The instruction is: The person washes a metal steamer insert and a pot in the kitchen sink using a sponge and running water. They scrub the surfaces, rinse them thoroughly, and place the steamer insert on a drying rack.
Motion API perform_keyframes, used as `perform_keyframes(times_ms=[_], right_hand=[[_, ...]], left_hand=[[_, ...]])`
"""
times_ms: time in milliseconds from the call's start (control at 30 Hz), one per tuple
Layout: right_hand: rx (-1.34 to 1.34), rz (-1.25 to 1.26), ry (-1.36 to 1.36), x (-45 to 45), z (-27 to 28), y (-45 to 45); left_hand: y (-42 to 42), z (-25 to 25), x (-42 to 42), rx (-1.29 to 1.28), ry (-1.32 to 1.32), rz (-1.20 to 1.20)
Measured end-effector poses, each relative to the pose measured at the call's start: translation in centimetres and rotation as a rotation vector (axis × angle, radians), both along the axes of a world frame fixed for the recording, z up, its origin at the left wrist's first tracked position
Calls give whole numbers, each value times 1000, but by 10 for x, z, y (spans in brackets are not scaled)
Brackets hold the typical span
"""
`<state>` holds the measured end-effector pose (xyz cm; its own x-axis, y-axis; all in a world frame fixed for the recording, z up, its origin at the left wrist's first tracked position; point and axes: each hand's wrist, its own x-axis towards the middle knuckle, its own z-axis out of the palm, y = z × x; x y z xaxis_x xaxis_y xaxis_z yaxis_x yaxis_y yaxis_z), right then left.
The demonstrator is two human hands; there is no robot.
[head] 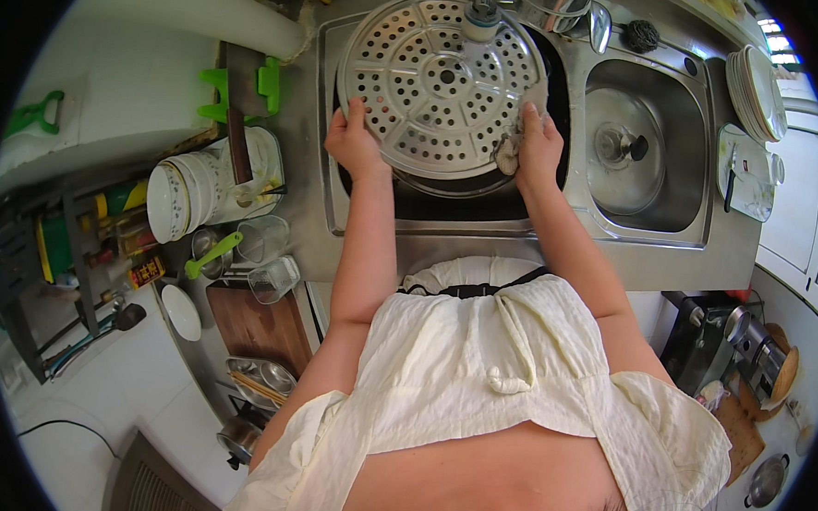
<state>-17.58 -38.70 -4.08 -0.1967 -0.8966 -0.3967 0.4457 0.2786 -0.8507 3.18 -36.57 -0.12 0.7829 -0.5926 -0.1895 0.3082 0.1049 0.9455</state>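
Note:
A round metal steamer tray [422, 142] with many holes is held over the left sink basin, under the faucet [482, 20]. My left hand [359, 138] grips its left rim, thumb on top. On the right rim is my right hand [540, 144], which also has a wet, greyish cloth [507, 155] between it and the tray. Beneath the tray, the curved rim of another round metal vessel [454, 188] shows in the dark basin; most of it is hidden.
The right sink basin [683, 193] holds a glass lid [621, 176] with a black knob. Stacked plates [754, 93] stand at the right, bowls [183, 195] and drinking glasses [272, 279] at the left. A cleaver [240, 142] hangs in a green holder. A steel scourer [642, 36] lies behind the basins.

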Motion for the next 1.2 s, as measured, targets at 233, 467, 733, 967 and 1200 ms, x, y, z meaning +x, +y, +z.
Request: perform_keyframes(times_ms=[233,467,733,967,1200], right_hand=[[-26,-132,226,-28,23,6],[-127,-177,400,-49,11,-3],[-158,-78,434,-71,5,-5],[-71,27,259,-72,9,-3],[-91,234,161,-74,5,-28]], left_hand=[[0,-12,-38,386,-528,-232],[-29,-8,-62,567,-1580,-511],[-73,-8,-71,91,-1719,-920],[-81,-7,-77,471,-1891,-566],[-86,6,-44,401,-1907,-689]])
